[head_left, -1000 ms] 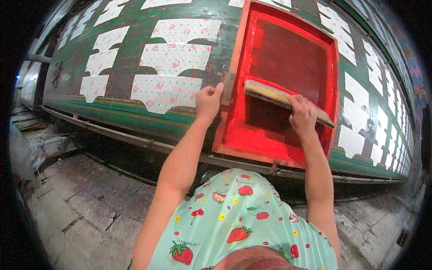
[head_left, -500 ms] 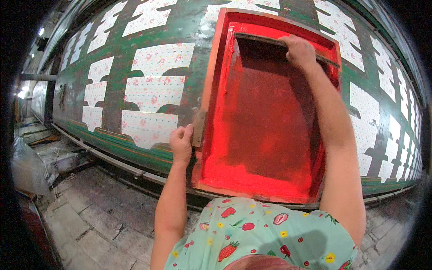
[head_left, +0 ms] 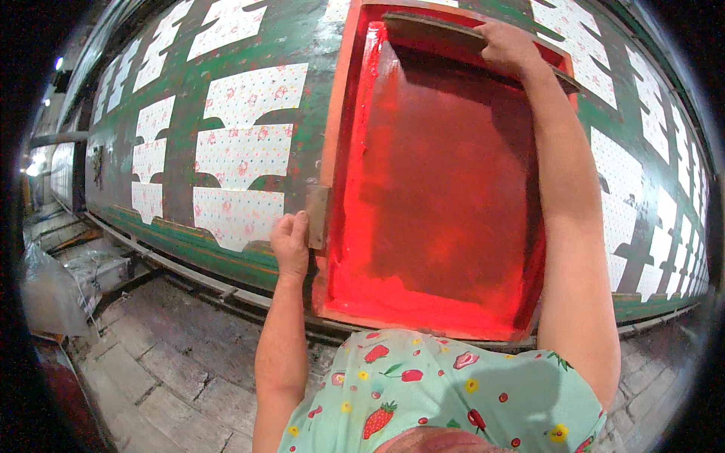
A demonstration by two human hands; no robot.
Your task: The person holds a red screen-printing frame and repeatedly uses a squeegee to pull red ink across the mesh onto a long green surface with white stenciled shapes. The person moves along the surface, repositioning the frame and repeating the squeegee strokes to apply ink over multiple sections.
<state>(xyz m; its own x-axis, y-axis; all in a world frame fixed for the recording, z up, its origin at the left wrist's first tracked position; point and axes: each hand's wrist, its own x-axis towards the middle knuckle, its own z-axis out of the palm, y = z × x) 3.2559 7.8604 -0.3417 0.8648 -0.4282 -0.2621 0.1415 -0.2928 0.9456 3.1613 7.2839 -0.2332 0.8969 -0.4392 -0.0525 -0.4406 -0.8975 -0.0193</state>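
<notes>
Squeegee (head_left: 434, 34) lies under the right hand (head_left: 507, 49), fingers closed over it, its long axis left to right along the frame's (head_left: 337, 128) far edge. Left hand (head_left: 290, 240), well apart, meets the block (head_left: 319, 217) on the frame's left edge; whether it pinches, I cannot tell. Red-smeared mesh (head_left: 453, 174) spreads bare toward the table's (head_left: 321, 72) near edge, right forearm (head_left: 570, 181) above.
</notes>
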